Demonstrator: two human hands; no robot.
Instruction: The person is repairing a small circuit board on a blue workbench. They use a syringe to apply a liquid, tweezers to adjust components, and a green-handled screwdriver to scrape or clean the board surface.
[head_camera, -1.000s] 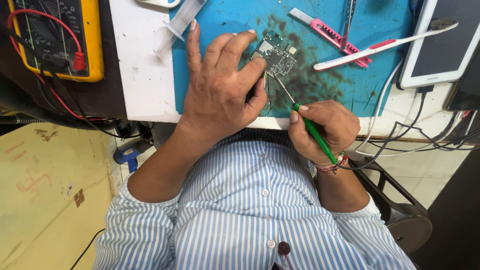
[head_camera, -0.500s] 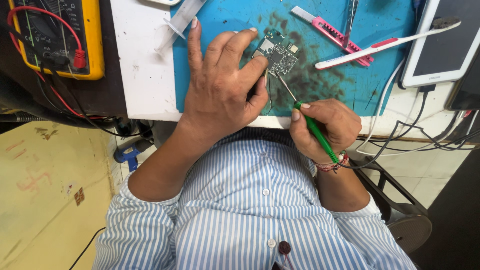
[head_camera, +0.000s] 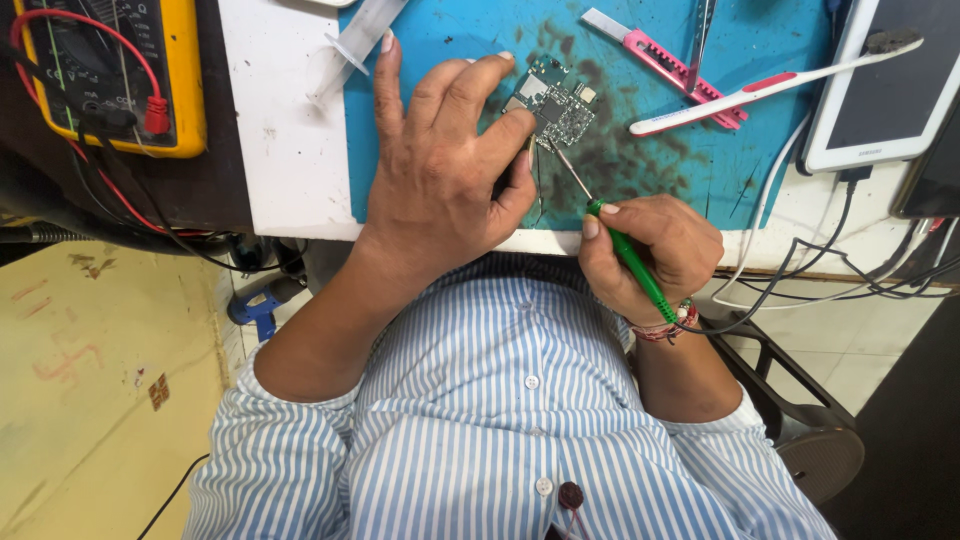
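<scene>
At the far left I see one yellow multimeter (head_camera: 110, 75) with one red lead and one black lead plugged into it, sitting on a dark surface beside the white table (head_camera: 275, 140). One clear syringe (head_camera: 355, 45) lies across the edge where the white top meets one blue work mat (head_camera: 450, 40), which is stained dark around its middle.

My left hand (head_camera: 445, 175) lies palm down on the mat, fingers spread wide; the index and thumb tips press against the left edge of one small circuit board (head_camera: 555, 105), pinning it flat on the mat. The board sits on the dark stained patch, just past my fingertips.

My right hand (head_camera: 650, 255) is curled closed around one green-handled screwdriver (head_camera: 632, 262), pinched between thumb and forefinger. Its thin metal shaft slants up and left, and the tip touches the lower edge of the board.

Further right on the mat I count one pink utility knife (head_camera: 660, 65), one pair of metal tweezers (head_camera: 702, 35) crossing over it, and one white and pink toothbrush (head_camera: 770, 88) whose head end rests on one white tablet (head_camera: 885, 85). One cable is plugged into the tablet's lower edge, and several more cables, white and black, hang off the table edge below it; I cannot count them exactly
</scene>
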